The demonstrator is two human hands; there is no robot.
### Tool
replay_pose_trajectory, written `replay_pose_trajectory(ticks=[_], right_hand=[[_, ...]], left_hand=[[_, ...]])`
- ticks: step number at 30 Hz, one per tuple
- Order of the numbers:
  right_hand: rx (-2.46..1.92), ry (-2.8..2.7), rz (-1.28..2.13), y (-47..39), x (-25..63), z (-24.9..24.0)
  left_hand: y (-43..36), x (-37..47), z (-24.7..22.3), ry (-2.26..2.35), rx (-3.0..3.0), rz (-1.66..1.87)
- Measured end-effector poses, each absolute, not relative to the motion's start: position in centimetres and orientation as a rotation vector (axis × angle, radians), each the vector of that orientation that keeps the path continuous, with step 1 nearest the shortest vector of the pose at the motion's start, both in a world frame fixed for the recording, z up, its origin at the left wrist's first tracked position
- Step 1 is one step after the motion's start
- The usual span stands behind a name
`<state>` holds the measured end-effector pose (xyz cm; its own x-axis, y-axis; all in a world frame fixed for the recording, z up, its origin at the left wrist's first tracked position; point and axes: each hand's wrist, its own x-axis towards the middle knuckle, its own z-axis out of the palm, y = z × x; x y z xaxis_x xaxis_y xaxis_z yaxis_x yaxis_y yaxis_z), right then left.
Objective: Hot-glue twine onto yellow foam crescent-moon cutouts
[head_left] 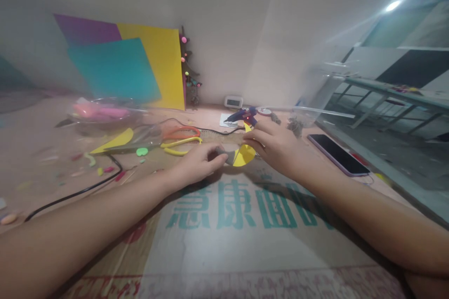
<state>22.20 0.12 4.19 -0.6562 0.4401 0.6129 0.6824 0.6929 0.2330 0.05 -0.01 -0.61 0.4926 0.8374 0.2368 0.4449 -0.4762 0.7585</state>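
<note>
Yellow paper (244, 156) was in the middle, between my two hands. My left hand (200, 163) pinched the grey bit (230, 156) touching it at nine o'clock. My right hand (275, 147) touched the yellow, but I couldn't tell if it gripped. From the paper, the blue glue gun (245, 116) lay at twelve, the scissors (164, 145) at nine, the phone (338, 155) at three.

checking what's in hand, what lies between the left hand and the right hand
In the head view, a curved yellow piece and, nearer the left hand, a dark grey piece; the right hand touches the yellow one.
</note>
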Motion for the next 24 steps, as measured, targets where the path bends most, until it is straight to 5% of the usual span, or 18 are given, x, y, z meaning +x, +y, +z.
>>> replay_pose_trajectory(ticks=[13,24], right_hand=[[-0.866,-2.356,-0.594,2.0,23.7,4.4],[-1.012,-2.211,0.062,4.6,25.3,3.7]], left_hand=[[-0.1,-0.2,-0.3,0.922,2.055,0.673],[-0.2,-0.8,0.3,0.778,1.933,0.474]])
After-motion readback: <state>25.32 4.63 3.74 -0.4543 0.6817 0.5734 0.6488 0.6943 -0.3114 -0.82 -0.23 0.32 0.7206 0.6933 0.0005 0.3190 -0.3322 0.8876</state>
